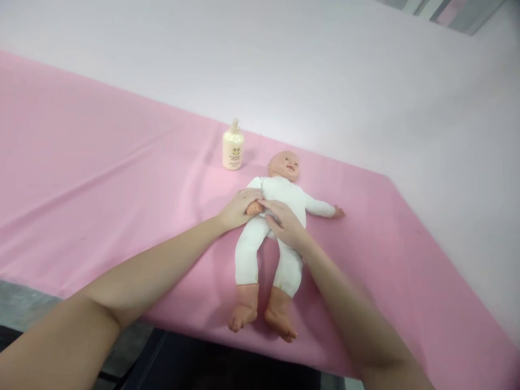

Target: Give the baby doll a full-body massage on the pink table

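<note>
Pink-clothed surface (122, 179) carries a white-suited plastic baby doll (280, 216) lying lengthwise, feet nearest; left hand (238, 208) grip closed on its small hand; right hand (284, 222) flat, fingers apart, on its belly.

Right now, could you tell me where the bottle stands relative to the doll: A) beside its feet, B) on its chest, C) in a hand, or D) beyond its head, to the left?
D: the bottle stands upright on the pink cloth, up and left of the doll and its head.
</note>
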The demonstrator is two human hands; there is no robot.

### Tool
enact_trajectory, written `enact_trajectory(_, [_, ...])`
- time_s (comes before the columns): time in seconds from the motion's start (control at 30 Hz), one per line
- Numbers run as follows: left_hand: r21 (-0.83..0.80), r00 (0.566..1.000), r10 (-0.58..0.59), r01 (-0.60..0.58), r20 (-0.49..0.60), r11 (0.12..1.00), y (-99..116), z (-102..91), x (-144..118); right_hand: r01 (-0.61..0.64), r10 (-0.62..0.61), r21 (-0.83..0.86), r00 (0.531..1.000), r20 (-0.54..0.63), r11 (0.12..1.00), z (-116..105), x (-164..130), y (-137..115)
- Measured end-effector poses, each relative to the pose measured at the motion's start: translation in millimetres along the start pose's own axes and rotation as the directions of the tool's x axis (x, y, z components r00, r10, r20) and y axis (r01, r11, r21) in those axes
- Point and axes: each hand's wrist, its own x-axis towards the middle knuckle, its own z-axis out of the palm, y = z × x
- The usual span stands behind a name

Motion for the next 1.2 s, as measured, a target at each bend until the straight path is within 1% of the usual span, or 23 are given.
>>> enact_trajectory(0.1, [0.000, 1.000, 0.014, -0.014, -0.004, 1.000, -2, 1.2, 0, 0.000, 0.000, -0.003, 1.000, -0.009, 1.000, 0, 0, 1])
enact_trajectory(0.2, [-0.032, 0.999, -0.029, 0.028, -0.026, 0.999, -3, 2.4, 1, -0.003, 0.003, -0.006, 1.000, -0.006, 1.000, 1, 0, 2])
enact_trajectory(0.27, [-0.027, 0.999, -0.037, 0.037, -0.029, 0.999, -4, 2.6, 1, -0.004, 0.004, -0.008, 1.000, -0.001, 1.000, 1, 0, 3])
enact_trajectory(0.47, [0.093, 0.997, 0.072, -0.071, -0.007, 0.993, -1, 1.4, 0, -0.012, 0.012, -0.001, 1.000, -0.019, 1.000, 2, 0, 1])
enact_trajectory(0.6, [0.073, 0.998, 0.046, -0.044, -0.033, 0.996, -1, -0.3, -1, -0.026, 0.026, 0.010, 1.000, -0.013, 1.000, 1, -1, -1])
enact_trajectory(0.8, [0.096, 0.998, 0.069, -0.069, 0.002, 0.993, -5, -2.1, 0, -0.014, 0.014, 0.036, 1.000, -0.008, 0.999, -1, 0, -4])
enact_trajectory(0.87, [0.106, 0.998, 0.064, -0.063, -0.006, 0.992, -6, -1.4, 0, -0.021, 0.021, 0.034, 1.000, 0.005, 0.999, -2, 0, -5])
enact_trajectory(0.97, [0.130, 0.997, 0.070, -0.066, -0.029, 0.989, -7, 0.7, -1, -0.017, 0.015, 0.041, 0.998, 0.059, 0.999, -6, 0, -5])
enact_trajectory(1.07, [0.162, 0.995, 0.098, -0.092, -0.029, 0.983, -8, 3.0, -2, 0.021, -0.028, 0.068, 0.994, 0.107, 0.997, -10, -2, 0])
enact_trajectory(1.2, [0.168, 0.988, 0.153, -0.145, -0.033, 0.975, -10, 6.3, -5, 0.047, -0.058, 0.091, 0.991, 0.118, 0.995, -11, -3, 3])
